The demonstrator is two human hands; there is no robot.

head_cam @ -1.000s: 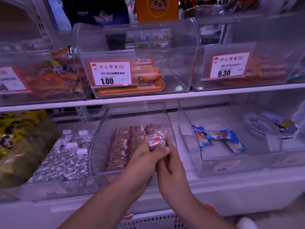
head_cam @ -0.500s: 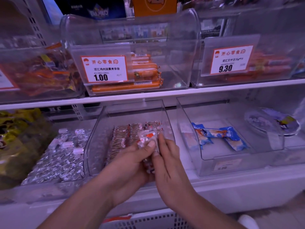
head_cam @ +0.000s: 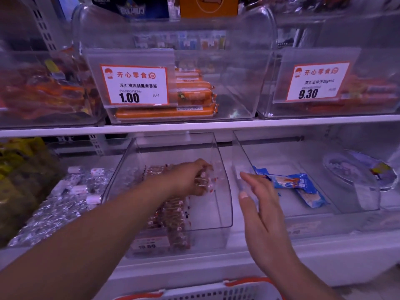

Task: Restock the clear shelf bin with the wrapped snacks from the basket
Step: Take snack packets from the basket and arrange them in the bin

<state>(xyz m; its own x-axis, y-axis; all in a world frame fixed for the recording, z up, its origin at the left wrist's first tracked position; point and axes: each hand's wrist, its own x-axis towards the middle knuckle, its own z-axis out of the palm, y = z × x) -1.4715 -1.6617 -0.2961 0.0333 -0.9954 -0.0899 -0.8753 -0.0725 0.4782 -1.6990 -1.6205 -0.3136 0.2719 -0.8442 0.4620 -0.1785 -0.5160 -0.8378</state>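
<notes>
The clear shelf bin (head_cam: 225,204) sits in the middle of the lower shelf, with rows of wrapped snacks (head_cam: 173,215) lying along its left side. My left hand (head_cam: 192,176) reaches deep into the bin and grips a small bunch of wrapped snacks (head_cam: 204,182) over the bin's bare right part. My right hand (head_cam: 259,202) hovers outside the bin's right wall, fingers straight, holding nothing. The white basket (head_cam: 207,292) with orange trim shows at the bottom edge; its contents are hidden.
A bin of foil-wrapped sweets (head_cam: 65,202) lies to the left. To the right, a clear bin holds blue snack packs (head_cam: 300,187). The upper shelf (head_cam: 194,126) overhangs, carrying a bin of orange sausages (head_cam: 190,98) with a 1.00 price tag (head_cam: 134,85).
My hands were together at the bin's front holding the snacks. Now the left hand has carried them further into the bin and the right hand has let go and drawn right.
</notes>
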